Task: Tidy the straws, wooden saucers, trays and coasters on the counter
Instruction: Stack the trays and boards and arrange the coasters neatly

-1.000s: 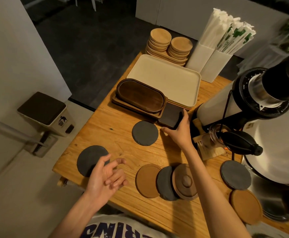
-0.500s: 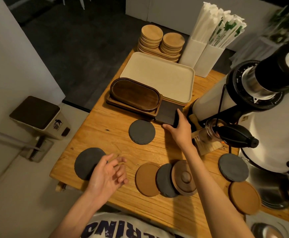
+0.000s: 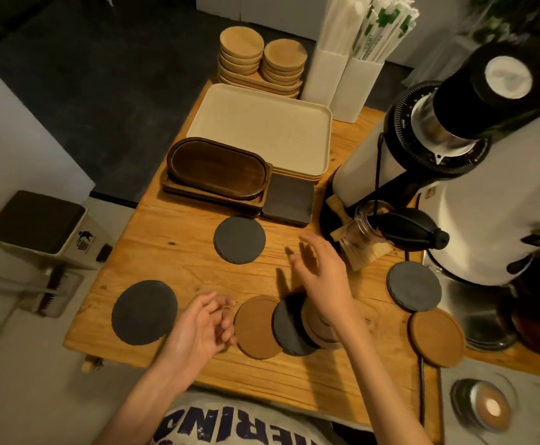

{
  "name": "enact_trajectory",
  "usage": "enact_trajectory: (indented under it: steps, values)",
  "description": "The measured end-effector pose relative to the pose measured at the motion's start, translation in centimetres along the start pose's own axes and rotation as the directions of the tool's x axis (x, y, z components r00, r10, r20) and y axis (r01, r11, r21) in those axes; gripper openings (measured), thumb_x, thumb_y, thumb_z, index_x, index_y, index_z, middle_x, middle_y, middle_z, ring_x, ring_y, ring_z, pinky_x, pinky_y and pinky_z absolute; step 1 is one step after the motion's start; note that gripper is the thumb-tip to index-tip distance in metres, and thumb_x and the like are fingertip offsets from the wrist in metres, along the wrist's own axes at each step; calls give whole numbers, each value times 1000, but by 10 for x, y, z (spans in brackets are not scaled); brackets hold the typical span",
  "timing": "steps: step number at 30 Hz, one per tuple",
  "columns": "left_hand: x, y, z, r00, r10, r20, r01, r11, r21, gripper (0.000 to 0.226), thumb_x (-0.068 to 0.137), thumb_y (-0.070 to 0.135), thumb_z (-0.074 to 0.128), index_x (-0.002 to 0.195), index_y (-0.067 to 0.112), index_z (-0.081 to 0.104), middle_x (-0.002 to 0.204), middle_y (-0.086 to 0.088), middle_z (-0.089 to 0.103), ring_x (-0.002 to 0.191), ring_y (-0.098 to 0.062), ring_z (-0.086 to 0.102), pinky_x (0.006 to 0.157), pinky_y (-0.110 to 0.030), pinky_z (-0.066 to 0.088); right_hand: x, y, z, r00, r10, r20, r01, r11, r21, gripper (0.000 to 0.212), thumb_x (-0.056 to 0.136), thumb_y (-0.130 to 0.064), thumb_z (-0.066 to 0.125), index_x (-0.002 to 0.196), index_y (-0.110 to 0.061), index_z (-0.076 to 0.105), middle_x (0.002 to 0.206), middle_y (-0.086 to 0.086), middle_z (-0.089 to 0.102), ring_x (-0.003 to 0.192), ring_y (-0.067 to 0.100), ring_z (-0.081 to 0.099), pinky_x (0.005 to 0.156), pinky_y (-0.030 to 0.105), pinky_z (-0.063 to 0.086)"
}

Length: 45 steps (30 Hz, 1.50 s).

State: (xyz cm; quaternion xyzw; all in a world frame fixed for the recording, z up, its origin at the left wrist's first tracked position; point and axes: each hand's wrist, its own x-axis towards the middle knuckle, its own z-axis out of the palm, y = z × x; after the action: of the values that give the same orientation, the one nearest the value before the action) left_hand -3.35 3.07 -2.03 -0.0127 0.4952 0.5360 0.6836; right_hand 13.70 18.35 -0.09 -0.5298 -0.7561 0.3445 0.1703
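Wrapped straws [image 3: 381, 24] stand in white holders [image 3: 355, 88] beside two saucer stacks [image 3: 241, 43]. Cream trays [image 3: 262, 126] and dark oval trays [image 3: 217, 168] lie stacked. Grey coasters [image 3: 239, 239] and brown coasters [image 3: 256, 327] lie scattered across the table [image 3: 172, 232].

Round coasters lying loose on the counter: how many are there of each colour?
Dark grey coasters: 4
Brown coasters: 2
Wooden disc, partly under the right hand, overlapping one dark coaster: 1
Total: 7 round pieces
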Motion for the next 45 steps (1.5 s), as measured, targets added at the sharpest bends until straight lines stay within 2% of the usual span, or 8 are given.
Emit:
enact_trajectory:
  steps: [4,8,12,17,31,37,40,45]
  values:
    - [6,-9,10,999,-25,32,23,999,41,37,82,40,55,96,7,58,60,-4,46,52,-17,45,53,-34,42,-50,19,-17,1000,16,18,-16,1000,-14,40,94,-33,64,132,-30,55,127,-18,54,120,1,50,102,27,47]
    - [8,-17,22,998,-53,40,50,996,70,34,84,38,53,96,7,58,61,-5,48,49,-17,45,47,-30,42,-87,42,-23,999,52,14,-52,998,-48,65,87,-38,71,144,-32,41,150,-11,38,137,0,26,110,15,24]
    - [10,-24,34,997,-75,30,70,989,134,30,93,36,44,95,8,56,61,-5,48,46,-16,41,44,-26,34,-108,56,-18,989,149,27,-149,989,17,94,79,-52,75,150,-47,13,163,-9,5,148,8,1,116,29,15]
    - [11,-32,45,998,-56,35,48,981,186,30,90,36,46,95,8,56,62,-5,49,48,-16,42,44,-26,33,-111,61,-9,980,197,24,-197,980,-27,105,76,-64,70,144,-57,-9,165,-5,-3,151,18,-5,121,44,14]
    - [5,-46,49,993,-38,112,16,981,195,34,87,40,53,99,10,63,70,-6,55,56,-16,50,47,-27,43,-112,60,-5,979,110,-172,-126,988,-84,91,64,-52,82,137,-14,41,131,2,49,122,19,41,100,41,45]
    - [0,-52,68,986,-57,160,25,980,196,46,85,41,54,115,5,57,83,-13,67,67,-24,63,52,-32,53,-125,49,-16,958,155,-242,-137,986,91,74,59,-56,81,111,-32,34,106,-18,39,104,6,42,86,30,49]
    - [-1,-56,81,966,-137,217,85,969,233,52,88,50,46,127,16,56,113,-16,70,97,-32,69,68,-39,58,-133,42,-26,959,163,-230,-131,980,151,72,56,-61,76,106,-38,30,110,-24,37,105,0,41,86,23,45]
    - [-4,-66,116,943,-242,229,231,970,75,65,81,64,48,112,12,73,120,-18,68,104,-29,68,77,-41,59,-150,36,-37,975,139,-173,-108,979,174,80,54,-63,78,112,-51,25,112,-40,27,113,-7,37,85,12,39]
